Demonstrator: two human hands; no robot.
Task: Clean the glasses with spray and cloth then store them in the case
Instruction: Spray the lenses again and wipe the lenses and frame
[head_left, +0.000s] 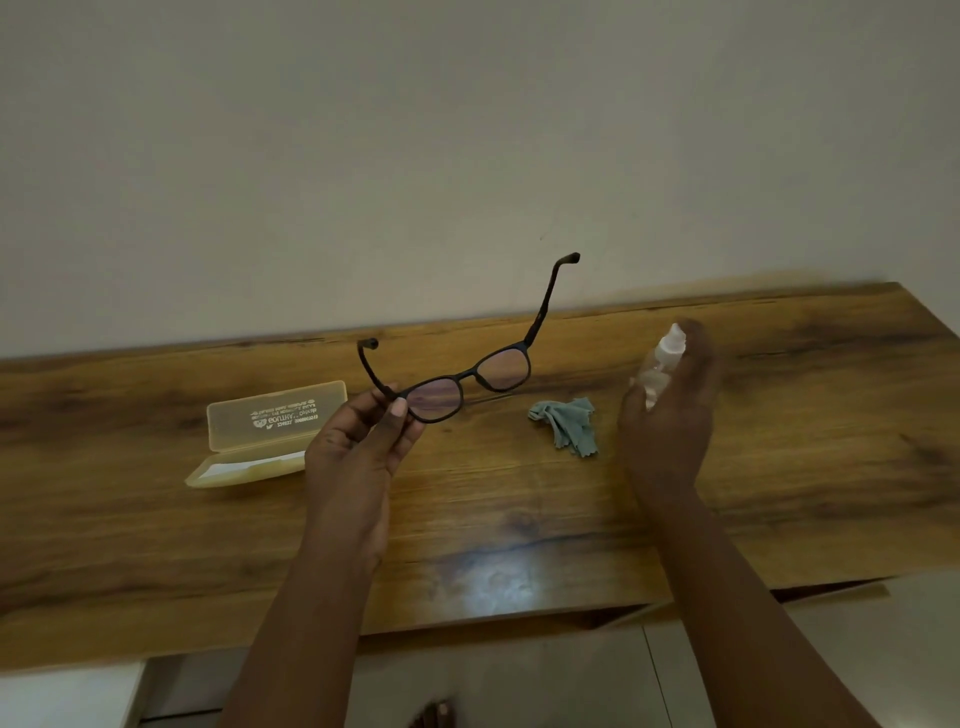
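Foot (431, 716): only toes show at the bottom edge, below the table; the rest is cut off.
Forearms: both rise bare from the lower edge, the left one from lower centre, the right one from the lower right corner, slanting up and inward over the table.
Table (519, 545): wood grain, with a pale glare patch near the front edge; its left end runs out of view and its right end stops near the frame's side.
Left hand (358, 447): raised above the table with the back of the hand toward me, thumb and fingers pinched on the near corner of the glasses where lens rim meets temple.
Glasses (467, 382): dark frame, held in the air above the table, temples unfolded and pointing up and away toward the wall, lenses tilted and faintly pink-tinted.
Right hand (670, 410): blurred, back of the hand toward me, fingers wrapped round the spray bottle.
Spray bottle (667, 351): small, pale and translucent; only its upper part and cap peek out past the fingers, and the nozzle direction is hard to make out.
Cloth (566, 423): blue-grey, crumpled, lying on the table between the two hands, touching neither.
Case (260, 441): translucent yellowish, lying open on the table left of the left hand, lid tipped back; its print is too small to read, and something white lies inside.
Wall (467, 156): plain, pale, right behind the table.
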